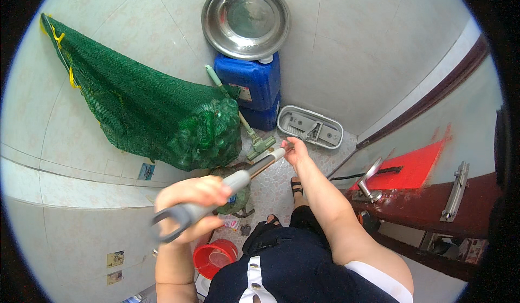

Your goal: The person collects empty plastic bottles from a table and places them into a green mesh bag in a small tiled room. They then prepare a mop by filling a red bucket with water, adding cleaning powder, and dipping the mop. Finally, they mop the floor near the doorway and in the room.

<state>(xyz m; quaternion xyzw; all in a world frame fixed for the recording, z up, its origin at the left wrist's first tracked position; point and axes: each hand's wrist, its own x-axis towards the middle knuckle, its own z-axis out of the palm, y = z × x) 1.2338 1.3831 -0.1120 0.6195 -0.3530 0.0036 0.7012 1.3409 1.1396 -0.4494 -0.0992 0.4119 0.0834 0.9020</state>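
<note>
Both my hands are on a grey and white mop handle (264, 163) that runs diagonally across the view. My left hand (193, 205) grips its thick upper end, just beyond a dark grey hanging loop. Further down the pole, my right hand (295, 150) holds it near a narrower section. The pole's lower end reaches towards a grey oval mop bucket (338, 142) on the floor; whether a mop head is in the bucket cannot be told. A second, pale green mop (243, 120) with a squeeze head leans by blue plastic jerrycans (248, 73).
A green mesh sack (154, 104) of bottles hangs at the left wall. A steel basin (247, 18) rests atop the jerrycans. A red bucket (215, 258) stands near my body, with a dark green bag (235, 201) beyond. At right is a door with a metal handle (369, 181).
</note>
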